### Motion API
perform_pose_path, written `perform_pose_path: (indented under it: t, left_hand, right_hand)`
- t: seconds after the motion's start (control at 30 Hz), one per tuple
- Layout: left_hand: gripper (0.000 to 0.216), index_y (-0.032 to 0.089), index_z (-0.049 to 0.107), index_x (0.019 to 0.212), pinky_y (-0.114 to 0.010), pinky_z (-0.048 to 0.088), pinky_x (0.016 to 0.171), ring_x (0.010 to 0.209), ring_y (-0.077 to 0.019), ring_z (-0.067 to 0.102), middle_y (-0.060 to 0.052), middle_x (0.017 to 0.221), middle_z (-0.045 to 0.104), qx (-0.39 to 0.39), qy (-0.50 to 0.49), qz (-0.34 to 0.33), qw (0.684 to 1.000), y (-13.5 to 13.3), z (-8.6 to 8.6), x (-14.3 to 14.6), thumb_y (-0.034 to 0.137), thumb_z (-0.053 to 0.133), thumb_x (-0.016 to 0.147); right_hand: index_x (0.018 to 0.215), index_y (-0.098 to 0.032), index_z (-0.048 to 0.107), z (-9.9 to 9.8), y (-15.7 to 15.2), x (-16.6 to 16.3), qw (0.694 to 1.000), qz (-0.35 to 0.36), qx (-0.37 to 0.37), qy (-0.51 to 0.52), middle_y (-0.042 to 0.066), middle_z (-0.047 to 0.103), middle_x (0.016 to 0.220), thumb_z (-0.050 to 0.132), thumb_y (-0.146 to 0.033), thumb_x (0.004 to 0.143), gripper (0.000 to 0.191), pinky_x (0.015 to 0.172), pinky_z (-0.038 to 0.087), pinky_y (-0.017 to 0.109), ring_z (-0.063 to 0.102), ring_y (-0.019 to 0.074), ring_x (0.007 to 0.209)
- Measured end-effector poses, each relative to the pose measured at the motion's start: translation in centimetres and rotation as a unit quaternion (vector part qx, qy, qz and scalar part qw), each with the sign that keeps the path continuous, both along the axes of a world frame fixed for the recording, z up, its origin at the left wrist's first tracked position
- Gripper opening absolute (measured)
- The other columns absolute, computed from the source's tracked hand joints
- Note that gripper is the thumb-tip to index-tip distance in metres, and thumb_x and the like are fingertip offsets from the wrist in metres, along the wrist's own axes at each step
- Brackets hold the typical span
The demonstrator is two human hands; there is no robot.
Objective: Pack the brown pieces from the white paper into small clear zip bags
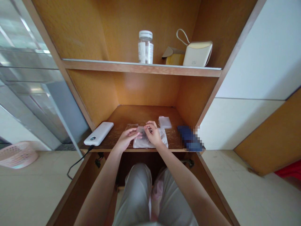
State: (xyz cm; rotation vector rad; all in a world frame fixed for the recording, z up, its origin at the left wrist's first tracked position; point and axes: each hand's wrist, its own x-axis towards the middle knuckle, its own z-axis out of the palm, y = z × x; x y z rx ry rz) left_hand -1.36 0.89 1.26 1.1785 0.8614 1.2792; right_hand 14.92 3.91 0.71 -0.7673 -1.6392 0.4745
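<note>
Both my hands meet over a small clear plastic bag [142, 130] at the front of a wooden shelf surface [131, 117]. My left hand [128, 138] pinches the bag's left edge with fingers closed. My right hand [154, 133] grips its right side, fingers curled. Beneath them lies a larger clear plastic bag [141, 143]. Another small clear bag [165, 121] rests just behind my right hand. What is inside the held bag is too small to tell.
A white power bank [99, 133] with a black cable [76, 164] lies at the left. A dark blue object [187, 135] sits at the right. The upper shelf [141, 67] holds a clear jar [145, 47], a yellow box [174, 58] and a cream pouch [197, 53]. A pink basket [17, 154] stands on the floor at the left.
</note>
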Motion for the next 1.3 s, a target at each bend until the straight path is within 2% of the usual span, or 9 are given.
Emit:
perform_pose_path:
  t: [0.2, 0.33, 0.5, 0.67, 0.9, 1.07, 1.3]
  left_hand:
    - [0.027, 0.016, 0.069, 0.087, -0.035, 0.052, 0.075, 0.078, -0.0222, 0.066, -0.007, 0.086, 0.070, 0.011, 0.069, -0.015, 0.997, -0.08, -0.10, -0.07, 0.031, 0.074, 0.064]
    - [0.025, 0.015, 0.069, 0.082, -0.034, 0.053, 0.075, 0.085, -0.0228, 0.064, -0.008, 0.089, 0.068, 0.017, 0.024, 0.011, 0.999, 0.07, -0.13, -0.17, 0.030, 0.075, 0.063]
    - [0.029, 0.013, 0.069, 0.085, -0.037, 0.053, 0.079, 0.083, -0.0198, 0.064, -0.008, 0.093, 0.068, 0.002, -0.015, 0.023, 1.000, 0.18, -0.02, -0.13, 0.028, 0.077, 0.061]
    - [0.031, 0.012, 0.069, 0.086, -0.036, 0.055, 0.074, 0.083, -0.0223, 0.065, -0.010, 0.098, 0.068, -0.009, -0.010, 0.023, 1.000, 0.11, 0.16, -0.06, 0.033, 0.076, 0.064]
    - [0.031, 0.012, 0.069, 0.085, -0.036, 0.056, 0.072, 0.080, -0.0232, 0.067, -0.010, 0.093, 0.070, -0.006, -0.006, 0.025, 1.000, 0.05, 0.23, -0.05, 0.033, 0.076, 0.064]
    - [0.032, 0.013, 0.069, 0.089, -0.037, 0.055, 0.072, 0.069, -0.0214, 0.068, -0.009, 0.083, 0.071, -0.013, 0.003, 0.025, 1.000, 0.13, 0.01, -0.01, 0.034, 0.074, 0.066]
    - [0.030, 0.013, 0.071, 0.085, -0.041, 0.053, 0.078, 0.077, -0.0245, 0.068, -0.011, 0.091, 0.072, -0.013, -0.013, 0.028, 0.999, -0.07, 0.11, 0.10, 0.034, 0.075, 0.064]
  right_hand:
    - [0.084, -0.021, 0.061, 0.25, -0.37, -0.06, 1.000, 0.014, 0.013, 0.007, 0.007, 0.054, 0.100, 0.052, -0.028, 0.084, 0.012, 0.091, 0.043, 0.034, 0.052, 0.0179, 0.102]
    - [0.089, -0.021, 0.060, 0.46, -0.48, -0.02, 1.000, 0.000, -0.005, 0.031, 0.007, 0.054, 0.104, 0.054, -0.031, 0.083, 0.013, 0.089, 0.044, 0.034, 0.052, 0.0180, 0.103]
    - [0.074, -0.020, 0.061, 0.43, -0.51, 0.11, 0.999, 0.039, -0.007, -0.014, 0.006, 0.057, 0.098, 0.055, -0.031, 0.082, 0.015, 0.089, 0.043, 0.033, 0.054, 0.0171, 0.097]
    - [0.070, -0.019, 0.061, 0.50, -0.73, 0.09, 0.998, 0.055, -0.003, -0.031, 0.005, 0.058, 0.097, 0.055, -0.028, 0.082, 0.016, 0.088, 0.042, 0.033, 0.054, 0.0168, 0.096]
    - [0.072, -0.020, 0.060, 0.82, -0.96, 0.07, 0.998, 0.055, -0.010, -0.028, 0.005, 0.059, 0.094, 0.053, -0.028, 0.083, 0.015, 0.086, 0.043, 0.033, 0.055, 0.0165, 0.094]
    - [0.071, -0.019, 0.059, 0.80, -0.91, 0.05, 0.997, 0.067, 0.001, -0.041, 0.005, 0.059, 0.094, 0.053, -0.027, 0.082, 0.015, 0.085, 0.044, 0.032, 0.055, 0.0163, 0.093]
    - [0.072, -0.020, 0.060, 0.75, -0.91, 0.02, 0.997, 0.070, -0.006, -0.041, 0.005, 0.060, 0.095, 0.054, -0.026, 0.081, 0.012, 0.085, 0.044, 0.032, 0.056, 0.0162, 0.093]
